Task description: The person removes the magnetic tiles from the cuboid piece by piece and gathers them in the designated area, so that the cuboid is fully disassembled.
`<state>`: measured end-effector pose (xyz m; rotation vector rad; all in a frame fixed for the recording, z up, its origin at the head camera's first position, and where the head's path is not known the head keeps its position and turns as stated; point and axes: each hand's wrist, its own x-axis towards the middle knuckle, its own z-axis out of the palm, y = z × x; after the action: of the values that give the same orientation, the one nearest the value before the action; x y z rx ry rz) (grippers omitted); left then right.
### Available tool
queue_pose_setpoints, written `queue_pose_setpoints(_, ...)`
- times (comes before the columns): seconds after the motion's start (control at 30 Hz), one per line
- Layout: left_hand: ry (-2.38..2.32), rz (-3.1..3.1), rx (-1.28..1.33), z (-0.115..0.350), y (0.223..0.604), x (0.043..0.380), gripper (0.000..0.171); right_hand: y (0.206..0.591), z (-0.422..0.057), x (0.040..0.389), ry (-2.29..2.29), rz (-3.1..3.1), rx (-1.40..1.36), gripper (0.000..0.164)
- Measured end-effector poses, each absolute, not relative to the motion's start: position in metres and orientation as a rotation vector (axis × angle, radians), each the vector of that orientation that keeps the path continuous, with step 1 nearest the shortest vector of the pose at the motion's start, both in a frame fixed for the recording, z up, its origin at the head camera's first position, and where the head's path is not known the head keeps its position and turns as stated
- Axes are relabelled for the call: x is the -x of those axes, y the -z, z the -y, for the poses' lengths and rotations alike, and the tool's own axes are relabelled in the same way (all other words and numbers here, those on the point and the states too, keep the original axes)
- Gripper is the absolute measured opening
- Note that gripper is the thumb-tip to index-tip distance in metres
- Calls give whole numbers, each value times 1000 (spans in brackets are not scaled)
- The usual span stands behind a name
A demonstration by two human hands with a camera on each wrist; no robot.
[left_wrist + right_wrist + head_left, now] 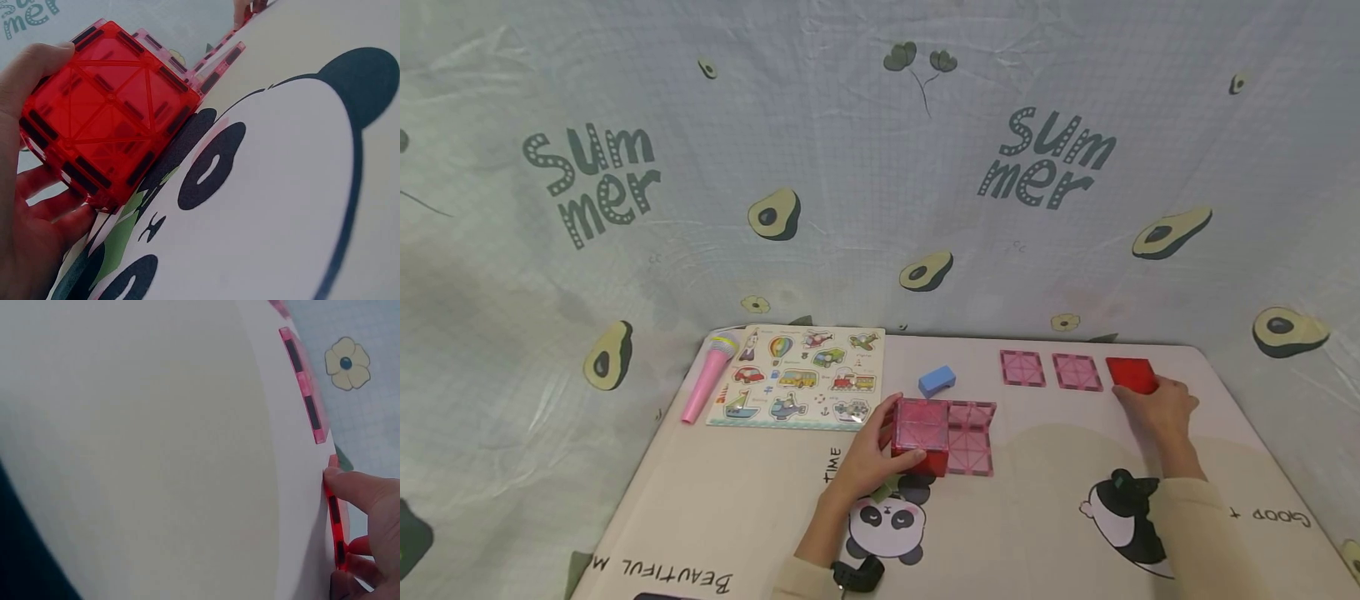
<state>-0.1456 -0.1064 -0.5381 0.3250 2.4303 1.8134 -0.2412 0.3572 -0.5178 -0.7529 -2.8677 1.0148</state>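
Note:
My left hand grips a cube built of magnetic tiles, thumb on the near side and fingers around its left. The cube's top is pink, and its near side is a red see-through tile with dark magnets along the edges. Joined to its right are a flat pink tile and another pink tile that leans up behind it. At the far right of the table, my right hand pinches a red magnetic tile. In the right wrist view, thumb and fingertips hold that red tile by its edges.
Two pink tiles lie in a row left of the red one. Behind the cube sits a blue block. A picture puzzle board and a pink toy microphone occupy the back left. A printed curtain hangs behind.

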Motion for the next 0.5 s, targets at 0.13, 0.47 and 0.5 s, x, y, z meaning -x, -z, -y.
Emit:
queue_pose_setpoints(0.13,-1816,-2429,-325,106,538,146,89,518,-357,242,-1012,2874,755,75)
queue_pose_setpoints(0.47,-1821,-2412,-324,106,537,145,88,512,-353,241,-997,2854,793,80)
queue_pose_setpoints(0.5,-1823,-2412,-324,106,537,145,88,510,-352,241,-998,2844,793,80)
